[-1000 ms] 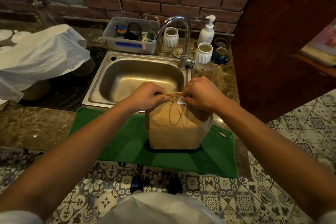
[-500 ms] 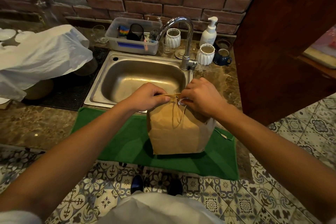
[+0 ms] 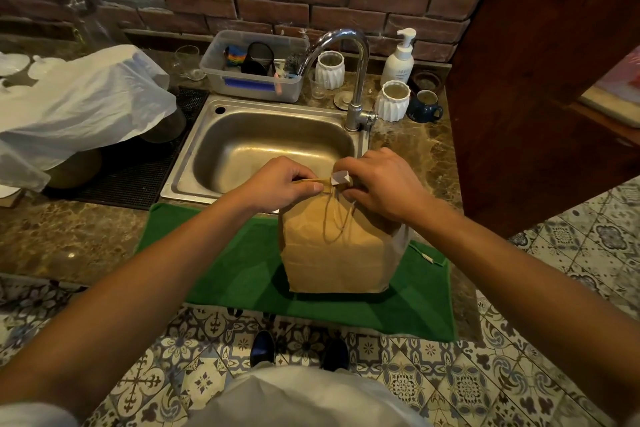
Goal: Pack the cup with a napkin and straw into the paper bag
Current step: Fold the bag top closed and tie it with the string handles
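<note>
Two hands of mine meet at the centre of the frame. Largest is the steel sink above centre; below it lies the green towel. The paper bag stands upright on that towel, right of centre, its top folded flat, twine handles hanging down its front. My left hand pinches the folded top edge; my right hand is closed on it too, beside a small white sticker. The cup is hidden.
</note>
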Demonstrator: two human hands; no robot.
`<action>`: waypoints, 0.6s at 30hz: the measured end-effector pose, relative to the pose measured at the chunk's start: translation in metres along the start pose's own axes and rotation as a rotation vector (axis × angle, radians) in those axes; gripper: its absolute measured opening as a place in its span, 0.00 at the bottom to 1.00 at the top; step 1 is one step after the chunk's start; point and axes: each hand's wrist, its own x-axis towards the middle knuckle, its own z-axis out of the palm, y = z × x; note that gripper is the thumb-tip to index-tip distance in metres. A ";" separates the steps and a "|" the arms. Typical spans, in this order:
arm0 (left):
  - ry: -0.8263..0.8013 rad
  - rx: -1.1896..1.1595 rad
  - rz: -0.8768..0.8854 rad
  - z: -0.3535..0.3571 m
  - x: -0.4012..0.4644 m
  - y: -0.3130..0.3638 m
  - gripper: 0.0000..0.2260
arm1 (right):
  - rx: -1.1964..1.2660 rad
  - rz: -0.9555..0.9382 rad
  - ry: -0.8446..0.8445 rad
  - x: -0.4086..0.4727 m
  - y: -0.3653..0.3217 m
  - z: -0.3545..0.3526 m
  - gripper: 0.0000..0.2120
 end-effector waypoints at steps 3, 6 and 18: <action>0.003 0.075 0.003 -0.003 0.000 -0.001 0.06 | 0.192 0.060 0.049 -0.002 0.001 -0.002 0.19; 0.008 0.109 0.005 -0.005 -0.002 0.000 0.05 | 0.340 0.119 0.042 0.001 0.008 -0.006 0.16; 0.022 -0.015 -0.018 -0.008 -0.002 0.004 0.08 | 0.069 0.071 -0.001 0.003 0.004 0.001 0.08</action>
